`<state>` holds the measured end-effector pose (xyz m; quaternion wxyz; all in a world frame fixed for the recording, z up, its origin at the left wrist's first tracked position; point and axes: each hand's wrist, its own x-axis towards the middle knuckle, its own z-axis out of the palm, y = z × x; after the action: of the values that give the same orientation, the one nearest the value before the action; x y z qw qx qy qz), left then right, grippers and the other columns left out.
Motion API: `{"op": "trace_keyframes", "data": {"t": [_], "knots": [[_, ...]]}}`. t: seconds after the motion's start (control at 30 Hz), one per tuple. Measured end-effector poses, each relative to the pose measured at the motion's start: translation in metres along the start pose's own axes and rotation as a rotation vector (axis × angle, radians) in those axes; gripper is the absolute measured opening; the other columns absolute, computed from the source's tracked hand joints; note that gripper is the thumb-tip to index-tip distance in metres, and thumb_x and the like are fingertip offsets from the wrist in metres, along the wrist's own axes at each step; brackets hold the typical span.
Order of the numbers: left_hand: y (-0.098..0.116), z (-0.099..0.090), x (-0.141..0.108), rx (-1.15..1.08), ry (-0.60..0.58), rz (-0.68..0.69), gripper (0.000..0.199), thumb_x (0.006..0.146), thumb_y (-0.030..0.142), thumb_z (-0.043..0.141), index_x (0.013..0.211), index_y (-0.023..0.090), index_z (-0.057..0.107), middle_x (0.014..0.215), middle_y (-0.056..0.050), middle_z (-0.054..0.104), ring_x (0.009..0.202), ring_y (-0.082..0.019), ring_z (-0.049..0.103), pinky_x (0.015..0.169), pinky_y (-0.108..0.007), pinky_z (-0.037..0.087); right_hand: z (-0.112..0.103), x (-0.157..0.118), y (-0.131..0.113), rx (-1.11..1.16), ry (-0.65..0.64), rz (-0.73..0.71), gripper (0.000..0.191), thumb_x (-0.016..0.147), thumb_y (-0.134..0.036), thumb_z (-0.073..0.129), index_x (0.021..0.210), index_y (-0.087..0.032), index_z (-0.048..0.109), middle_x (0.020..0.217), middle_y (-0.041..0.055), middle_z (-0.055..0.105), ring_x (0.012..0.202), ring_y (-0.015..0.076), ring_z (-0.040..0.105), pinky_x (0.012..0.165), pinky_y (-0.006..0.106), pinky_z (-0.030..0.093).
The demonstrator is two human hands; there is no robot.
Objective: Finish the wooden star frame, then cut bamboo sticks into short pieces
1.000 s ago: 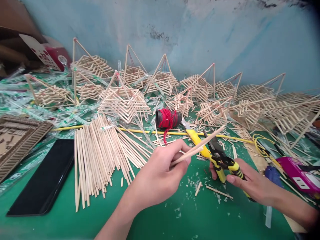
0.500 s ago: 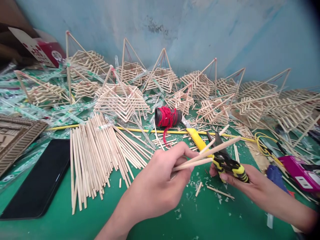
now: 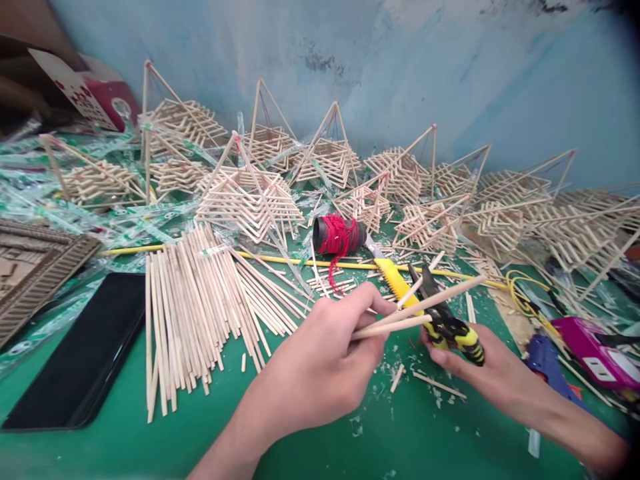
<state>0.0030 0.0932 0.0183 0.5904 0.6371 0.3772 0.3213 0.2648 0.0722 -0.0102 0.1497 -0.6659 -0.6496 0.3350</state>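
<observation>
My left hand [image 3: 330, 353] is closed around a few thin wooden sticks [image 3: 435, 298], whose ends point right. My right hand [image 3: 480, 360] grips black-and-yellow pliers [image 3: 447, 322] by the handles. The pliers' dark jaws stand apart, close behind the stick ends; whether they touch a stick I cannot tell. Behind my hands lies a yellow-handled utility knife [image 3: 393, 275], its blade toward a dark spool wound with red yarn [image 3: 340, 235]. To the left, a fanned pile of wooden sticks [image 3: 193, 320] rests on the green table [image 3: 300, 433].
Several stick-built hanging frames [image 3: 250, 200] line the blue wall [image 3: 400, 73]. A black phone [image 3: 80, 360] and a corrugated cardboard piece [image 3: 40, 267] lie left. At right are a blue glue gun [image 3: 553, 367], a magenta device [image 3: 595, 350] and a yellow cable [image 3: 523, 293]. Stick offcuts are scattered about.
The view has shifted slightly. My right hand and the pliers have moved a little to the left, nearer the sticks. My left hand keeps its hold on the sticks.
</observation>
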Motion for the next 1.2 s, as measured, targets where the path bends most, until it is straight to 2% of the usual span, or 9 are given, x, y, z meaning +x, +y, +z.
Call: {"op": "trace_keyframes", "data": {"t": [0.1, 0.17, 0.37, 0.5, 0.63, 0.77, 0.9, 1.03, 1.2], "knots": [[-0.001, 0.0, 0.0, 0.02, 0.0, -0.012, 0.011, 0.093, 0.011, 0.046, 0.093, 0.02, 0.052, 0.058, 0.011, 0.047, 0.047, -0.004, 0.03, 0.047, -0.018, 0.025, -0.003, 0.008, 0.004, 0.069, -0.148, 0.1, 0.051, 0.074, -0.068, 0.067, 0.089, -0.019, 0.069, 0.083, 0.0044, 0.07, 0.08, 0.0242, 0.062, 0.072, 0.031, 0.05], [-0.001, 0.0, 0.0, 0.033, 0.001, -0.017, 0.01, 0.093, 0.013, 0.047, 0.095, 0.021, 0.052, 0.058, 0.011, 0.047, 0.048, -0.005, 0.03, 0.046, -0.018, 0.025, -0.004, 0.012, 0.009, 0.101, -0.219, 0.103, 0.048, 0.076, -0.065, 0.068, 0.089, -0.019, 0.067, 0.081, 0.0037, 0.067, 0.078, 0.0222, 0.06, 0.071, 0.031, 0.048], [-0.001, 0.0, 0.001, 0.019, 0.026, -0.03, 0.007, 0.094, 0.019, 0.049, 0.087, 0.02, 0.052, 0.056, 0.011, 0.045, 0.048, -0.005, 0.028, 0.046, -0.018, 0.025, -0.002, 0.016, 0.024, 0.13, -0.29, 0.043, 0.041, 0.083, -0.059, 0.064, 0.087, -0.018, 0.064, 0.079, 0.0034, 0.063, 0.074, 0.0197, 0.055, 0.068, 0.031, 0.046], [0.0, 0.0, 0.001, -0.025, 0.027, -0.04, 0.012, 0.095, 0.023, 0.049, 0.084, 0.019, 0.052, 0.055, 0.01, 0.042, 0.048, -0.005, 0.027, 0.045, -0.018, 0.024, 0.0, 0.013, 0.023, 0.158, -0.263, 0.036, 0.038, 0.083, -0.056, 0.066, 0.088, -0.019, 0.064, 0.079, 0.0025, 0.063, 0.073, 0.0184, 0.055, 0.066, 0.029, 0.045], [0.001, 0.0, 0.0, -0.078, 0.006, -0.056, 0.01, 0.096, 0.021, 0.047, 0.103, 0.022, 0.053, 0.056, 0.011, 0.042, 0.047, -0.006, 0.028, 0.043, -0.017, 0.024, 0.002, 0.011, 0.02, 0.197, -0.251, 0.055, 0.037, 0.08, -0.053, 0.069, 0.097, -0.02, 0.063, 0.081, 0.0005, 0.063, 0.072, 0.0174, 0.055, 0.066, 0.027, 0.043], [0.003, -0.004, -0.004, -0.174, -0.051, -0.11, 0.022, 0.096, 0.025, 0.047, 0.119, 0.026, 0.049, 0.056, 0.01, 0.036, 0.048, -0.008, 0.03, 0.043, -0.017, 0.026, 0.006, 0.01, 0.02, 0.181, -0.243, 0.037, 0.03, 0.085, -0.049, 0.067, 0.088, -0.02, 0.06, 0.079, -0.001, 0.058, 0.073, 0.0158, 0.05, 0.066, 0.026, 0.04], [0.003, -0.005, -0.005, -0.178, -0.09, -0.181, 0.036, 0.097, 0.033, 0.049, 0.133, 0.028, 0.044, 0.059, 0.01, 0.039, 0.049, -0.008, 0.034, 0.044, -0.018, 0.027, 0.009, 0.008, 0.013, 0.196, -0.241, 0.015, 0.034, 0.081, -0.05, 0.07, 0.081, -0.02, 0.055, 0.073, -0.0031, 0.05, 0.07, 0.014, 0.044, 0.063, 0.025, 0.036], [-0.002, -0.002, -0.002, -0.033, -0.053, -0.191, 0.027, 0.098, 0.03, 0.047, 0.122, 0.024, 0.055, 0.058, 0.008, 0.044, 0.047, -0.008, 0.032, 0.043, -0.02, 0.024, 0.006, 0.011, 0.003, 0.171, -0.255, 0.014, 0.04, 0.075, -0.055, 0.072, 0.08, -0.019, 0.055, 0.071, -0.003, 0.049, 0.068, 0.0141, 0.043, 0.062, 0.025, 0.036], [-0.004, -0.001, -0.001, 0.134, -0.001, -0.118, 0.026, 0.097, 0.024, 0.046, 0.117, 0.021, 0.061, 0.058, 0.007, 0.044, 0.049, -0.008, 0.032, 0.047, -0.022, 0.022, 0.002, 0.017, -0.001, 0.094, -0.254, 0.016, 0.04, 0.076, -0.056, 0.072, 0.074, -0.019, 0.055, 0.066, -0.0032, 0.049, 0.065, 0.0137, 0.041, 0.06, 0.026, 0.032]]}}
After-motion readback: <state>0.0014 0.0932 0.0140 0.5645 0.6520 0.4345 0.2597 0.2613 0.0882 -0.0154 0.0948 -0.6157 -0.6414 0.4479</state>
